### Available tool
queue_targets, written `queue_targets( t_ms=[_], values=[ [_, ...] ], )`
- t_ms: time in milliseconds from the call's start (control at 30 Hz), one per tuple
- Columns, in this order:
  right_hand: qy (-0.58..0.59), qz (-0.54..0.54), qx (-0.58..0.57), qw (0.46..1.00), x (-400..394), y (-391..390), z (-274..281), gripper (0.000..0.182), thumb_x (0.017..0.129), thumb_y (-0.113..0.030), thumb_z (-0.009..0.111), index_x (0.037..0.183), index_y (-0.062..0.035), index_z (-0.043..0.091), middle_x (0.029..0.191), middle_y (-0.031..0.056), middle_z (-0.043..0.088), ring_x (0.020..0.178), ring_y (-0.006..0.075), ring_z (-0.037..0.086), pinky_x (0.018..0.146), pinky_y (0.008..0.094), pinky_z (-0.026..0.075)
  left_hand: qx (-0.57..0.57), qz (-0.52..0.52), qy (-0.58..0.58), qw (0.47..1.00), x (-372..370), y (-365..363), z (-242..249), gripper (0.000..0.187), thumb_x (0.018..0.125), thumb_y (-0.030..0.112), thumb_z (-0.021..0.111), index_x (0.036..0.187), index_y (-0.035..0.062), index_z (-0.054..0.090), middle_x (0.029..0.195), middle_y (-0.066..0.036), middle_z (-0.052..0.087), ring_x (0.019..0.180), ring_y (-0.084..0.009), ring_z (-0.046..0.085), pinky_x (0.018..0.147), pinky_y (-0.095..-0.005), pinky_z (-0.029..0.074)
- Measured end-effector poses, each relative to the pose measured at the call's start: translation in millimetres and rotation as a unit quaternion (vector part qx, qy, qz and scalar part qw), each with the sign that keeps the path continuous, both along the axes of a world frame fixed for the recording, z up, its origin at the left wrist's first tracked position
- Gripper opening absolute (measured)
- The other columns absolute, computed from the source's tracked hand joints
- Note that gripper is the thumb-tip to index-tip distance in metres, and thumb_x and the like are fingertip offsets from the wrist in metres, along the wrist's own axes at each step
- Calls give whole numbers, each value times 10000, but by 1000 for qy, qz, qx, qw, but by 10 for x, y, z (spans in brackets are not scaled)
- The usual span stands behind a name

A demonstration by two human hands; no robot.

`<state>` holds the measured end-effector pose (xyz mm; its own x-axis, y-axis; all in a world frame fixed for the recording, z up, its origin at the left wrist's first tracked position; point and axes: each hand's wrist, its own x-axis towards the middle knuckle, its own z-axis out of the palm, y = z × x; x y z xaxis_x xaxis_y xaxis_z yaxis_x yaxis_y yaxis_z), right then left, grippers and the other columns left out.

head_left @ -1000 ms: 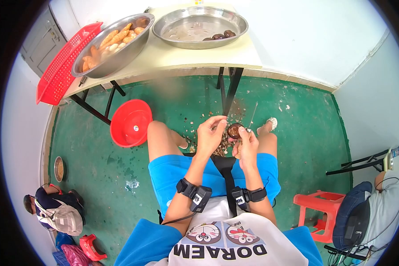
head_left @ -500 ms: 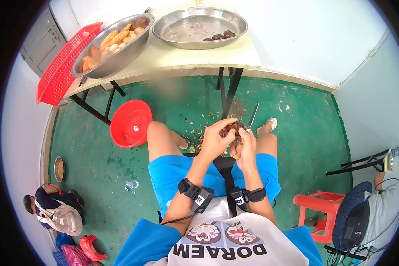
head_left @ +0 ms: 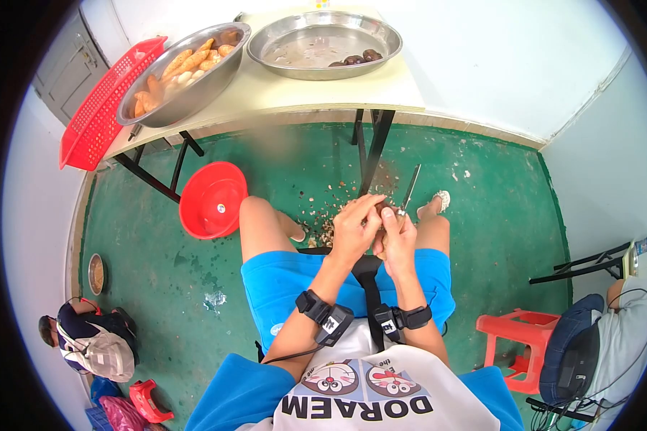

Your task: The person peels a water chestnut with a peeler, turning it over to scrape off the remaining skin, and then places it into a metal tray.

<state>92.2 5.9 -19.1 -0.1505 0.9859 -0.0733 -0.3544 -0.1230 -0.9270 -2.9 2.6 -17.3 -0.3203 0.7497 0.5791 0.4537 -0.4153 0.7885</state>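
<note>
My left hand (head_left: 354, 228) is closed round a dark reddish-brown root vegetable (head_left: 382, 206), mostly covered by my fingers. My right hand (head_left: 397, 233) grips a knife (head_left: 411, 187), whose thin metal blade points up and away from me. The right thumb presses against the vegetable, and both hands meet between my knees. Below them, many small peelings (head_left: 323, 215) are scattered on the green floor. Similar dark vegetables (head_left: 356, 59) lie in a round steel pan (head_left: 316, 72) on the table.
The pale table (head_left: 295, 97) also bears a steel bowl (head_left: 187, 104) of orange-skinned roots and a red basket (head_left: 86, 136). A red basin (head_left: 203, 223) stands left of my knee. One person (head_left: 97, 345) is at lower left, another (head_left: 625, 337) beside a red stool (head_left: 510, 330) at right.
The fingers of my left hand have closed further over the vegetable, so less of it shows. The knife blade has shifted very slightly; everything else stays put.
</note>
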Motion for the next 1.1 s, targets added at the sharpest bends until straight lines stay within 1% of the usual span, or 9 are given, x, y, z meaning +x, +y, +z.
queue_targets(
  t_ms=[167,267,400,500,600,733,833,900,1100],
  values=[
    [-10,-1,3,1000,-32,-15,57,284,856,-276,531,945,-9,498,796,64,566,377,91,444,301,204,340,-1,21,-31,999,-16,-1,23,202,763,-3,494,914,21,625,793,-116,643,679,-172,630,595,-256,496],
    [12,-10,-16,1000,-24,4,65,298,858,-293,525,947,-10,498,800,70,573,376,94,444,301,207,341,-7,0,-140,990,55,8,79,183,833,63,504,982,19,599,834,-101,644,727,-127,612,625,-247,487],
    [31,-28,-28,999,-18,16,53,311,849,-311,536,928,-11,522,759,65,589,354,83,435,285,206,323,-82,-50,-78,992,-11,0,5,222,852,93,499,1048,12,564,934,-111,625,813,-140,601,670,-253,488],
    [34,-29,-51,998,-5,21,51,331,845,-336,536,920,-14,523,767,69,588,360,90,441,285,211,327,-110,-67,-93,987,-39,5,3,230,829,105,520,1036,13,563,880,-145,632,779,-212,633,668,-285,492],
    [31,-43,-56,997,21,44,24,341,843,-350,536,911,-16,522,764,74,584,362,93,443,286,215,330,-99,-134,-127,978,-66,-1,37,240,816,110,532,1031,9,570,874,-143,633,764,-219,634,660,-282,492],
    [20,-42,-61,997,11,32,54,318,866,-338,498,885,-21,508,730,83,558,368,96,439,288,217,330,-113,-137,-132,975,-74,0,27,258,802,106,538,1039,9,568,894,-148,628,773,-215,634,647,-286,498],
    [17,-39,-59,997,13,39,43,314,869,-335,494,881,-22,509,722,78,557,366,94,438,288,215,333,-107,-106,-99,984,-64,-3,38,263,778,93,550,1032,32,580,960,-131,611,830,-214,617,677,-303,495],
    [39,-37,-67,996,23,53,6,327,839,-342,545,899,-22,510,720,61,563,360,89,436,285,217,336,-11,-54,17,998,-79,1,32,260,742,79,566,999,59,603,1015,-97,587,872,-222,589,720,-320,484],
    [19,-55,-65,996,4,49,6,293,844,-309,545,893,-23,511,698,47,552,357,82,431,281,212,331,0,-39,28,999,-80,26,-54,151,721,69,579,867,59,619,947,-79,576,871,-225,564,728,-326,472]
  ],
)
